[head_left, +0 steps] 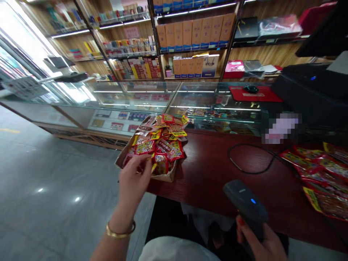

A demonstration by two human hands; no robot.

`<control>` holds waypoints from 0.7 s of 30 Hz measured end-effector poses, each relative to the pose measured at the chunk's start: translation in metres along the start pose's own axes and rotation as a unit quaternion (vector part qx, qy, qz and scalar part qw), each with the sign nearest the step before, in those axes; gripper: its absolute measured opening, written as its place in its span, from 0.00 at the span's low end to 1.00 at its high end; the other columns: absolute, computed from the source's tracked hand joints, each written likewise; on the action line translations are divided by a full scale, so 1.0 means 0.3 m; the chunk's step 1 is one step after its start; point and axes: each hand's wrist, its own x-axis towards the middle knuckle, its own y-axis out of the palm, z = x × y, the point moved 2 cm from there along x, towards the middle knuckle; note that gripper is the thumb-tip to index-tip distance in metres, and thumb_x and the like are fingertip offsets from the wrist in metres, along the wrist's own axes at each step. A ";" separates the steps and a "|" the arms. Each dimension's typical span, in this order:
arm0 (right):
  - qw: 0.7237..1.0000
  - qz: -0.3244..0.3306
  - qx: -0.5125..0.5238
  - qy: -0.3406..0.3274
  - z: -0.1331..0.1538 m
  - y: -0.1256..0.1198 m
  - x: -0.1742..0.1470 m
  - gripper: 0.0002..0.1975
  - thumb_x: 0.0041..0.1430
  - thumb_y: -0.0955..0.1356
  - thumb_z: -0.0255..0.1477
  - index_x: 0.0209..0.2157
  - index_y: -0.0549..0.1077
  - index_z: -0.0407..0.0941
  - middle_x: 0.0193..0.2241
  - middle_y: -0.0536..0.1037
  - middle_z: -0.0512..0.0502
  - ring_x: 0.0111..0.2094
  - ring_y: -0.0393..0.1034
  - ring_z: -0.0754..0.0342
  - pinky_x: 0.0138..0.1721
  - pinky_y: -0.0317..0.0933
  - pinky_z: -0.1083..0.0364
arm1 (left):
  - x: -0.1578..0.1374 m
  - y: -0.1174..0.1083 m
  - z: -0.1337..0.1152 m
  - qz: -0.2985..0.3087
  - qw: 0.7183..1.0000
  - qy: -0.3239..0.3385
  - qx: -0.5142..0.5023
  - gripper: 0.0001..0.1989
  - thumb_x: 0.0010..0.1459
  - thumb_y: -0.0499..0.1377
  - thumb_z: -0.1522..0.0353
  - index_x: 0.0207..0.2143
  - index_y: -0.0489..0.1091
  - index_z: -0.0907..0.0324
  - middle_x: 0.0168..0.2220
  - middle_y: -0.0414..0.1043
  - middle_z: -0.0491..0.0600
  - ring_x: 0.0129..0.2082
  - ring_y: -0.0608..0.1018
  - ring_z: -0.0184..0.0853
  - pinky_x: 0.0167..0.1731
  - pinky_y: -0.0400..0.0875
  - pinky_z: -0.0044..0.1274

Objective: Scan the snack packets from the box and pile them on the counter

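Observation:
My left hand (133, 177) reaches over the near side of an open cardboard box (165, 177) heaped with small red and yellow snack packets (145, 146). Its thumb and index finger are pinched together at a snack packet near the box's front; the fingertips partly cover it. In my right hand (258, 241) is a dark barcode scanner (244, 199) with a blue light, held by its handle above the front edge of the dark red wooden counter (201, 174).
More snack packets (323, 177) lie at the counter's right, near a looped black cable (251, 172). Behind the counter run glass display cases (130, 98). A mouse (250, 89) rests on a red mat (236, 95), beside a dark till machine (307, 87). Shelves hold boxed goods (187, 34).

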 end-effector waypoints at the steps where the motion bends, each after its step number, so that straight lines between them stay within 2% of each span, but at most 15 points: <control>1: 1.000 0.009 -0.006 -0.003 -0.012 -0.003 0.004 0.29 0.56 0.67 0.60 0.24 0.77 0.47 0.19 0.79 0.47 0.23 0.76 0.49 0.29 0.71 0.57 | 0.019 -0.035 0.039 -0.005 0.996 0.001 0.084 0.16 0.62 0.56 0.59 0.45 0.77 0.58 0.39 0.79 0.53 0.38 0.78 0.40 0.43 0.71 0.30; 3: 1.000 0.011 -0.016 -0.007 -0.041 -0.009 0.007 0.29 0.57 0.67 0.59 0.25 0.77 0.47 0.20 0.80 0.46 0.24 0.77 0.48 0.29 0.72 0.57 | 0.053 -0.076 0.103 0.043 0.971 -0.018 0.236 0.23 0.63 0.55 0.55 0.50 0.76 0.60 0.44 0.80 0.58 0.46 0.78 0.48 0.48 0.69 0.36; 5: 1.000 0.006 -0.021 -0.006 -0.065 -0.015 0.005 0.28 0.58 0.67 0.58 0.26 0.77 0.46 0.20 0.81 0.45 0.24 0.77 0.48 0.30 0.73 0.57 | 0.075 -0.084 0.141 0.117 0.935 -0.054 0.330 0.28 0.61 0.55 0.51 0.54 0.73 0.61 0.46 0.79 0.62 0.50 0.77 0.54 0.50 0.67 0.40; 7: 1.000 0.004 -0.020 -0.002 -0.083 -0.019 0.000 0.27 0.58 0.68 0.57 0.27 0.77 0.46 0.21 0.81 0.45 0.25 0.77 0.49 0.30 0.73 0.57 | 0.085 -0.072 0.152 0.168 0.910 -0.086 0.369 0.33 0.59 0.56 0.48 0.56 0.71 0.62 0.49 0.79 0.64 0.52 0.76 0.56 0.52 0.65 0.42; 10: 1.000 0.007 -0.012 0.005 -0.100 -0.027 -0.006 0.26 0.59 0.68 0.56 0.29 0.78 0.46 0.21 0.81 0.46 0.25 0.77 0.49 0.32 0.73 0.57 | 0.087 -0.045 0.136 0.196 0.897 -0.101 0.382 0.33 0.59 0.56 0.48 0.55 0.70 0.62 0.51 0.78 0.66 0.53 0.77 0.54 0.54 0.63 0.41; 13: 1.000 0.009 -0.017 0.010 -0.110 -0.035 -0.011 0.26 0.59 0.68 0.55 0.28 0.78 0.46 0.21 0.81 0.46 0.26 0.77 0.49 0.32 0.72 0.57 | 0.084 -0.038 0.112 0.202 0.900 -0.080 0.379 0.28 0.61 0.53 0.51 0.53 0.72 0.61 0.47 0.80 0.63 0.51 0.79 0.51 0.52 0.65 0.37; 16: 1.000 -0.005 -0.031 0.002 -0.106 -0.042 -0.018 0.27 0.59 0.67 0.56 0.23 0.76 0.47 0.21 0.80 0.46 0.27 0.77 0.49 0.32 0.70 0.57 | 0.081 -0.070 0.092 0.201 0.906 -0.088 0.362 0.22 0.64 0.48 0.57 0.47 0.76 0.58 0.40 0.82 0.59 0.43 0.82 0.50 0.43 0.69 0.34; 17: 0.999 -0.013 -0.030 -0.001 -0.103 -0.045 -0.021 0.27 0.60 0.67 0.56 0.22 0.75 0.47 0.22 0.80 0.46 0.27 0.76 0.49 0.33 0.70 0.57 | 0.080 -0.089 0.081 0.183 0.914 -0.103 0.347 0.21 0.65 0.47 0.59 0.44 0.77 0.57 0.38 0.82 0.58 0.40 0.82 0.49 0.40 0.70 0.33; 19: 1.000 -0.019 -0.020 0.001 -0.100 -0.050 -0.023 0.27 0.59 0.67 0.56 0.24 0.76 0.47 0.22 0.80 0.46 0.27 0.76 0.49 0.33 0.70 0.57 | 0.078 -0.125 0.046 0.104 0.949 -0.132 0.266 0.21 0.65 0.47 0.60 0.43 0.78 0.56 0.35 0.81 0.56 0.36 0.82 0.46 0.35 0.70 0.30; 21: 1.000 -0.020 -0.005 0.008 -0.102 -0.057 -0.020 0.27 0.58 0.68 0.56 0.26 0.77 0.46 0.21 0.80 0.46 0.26 0.76 0.49 0.32 0.70 0.56 | 0.068 -0.130 -0.007 0.021 0.984 -0.157 0.084 0.21 0.64 0.50 0.57 0.47 0.77 0.56 0.35 0.81 0.52 0.33 0.81 0.41 0.30 0.71 0.27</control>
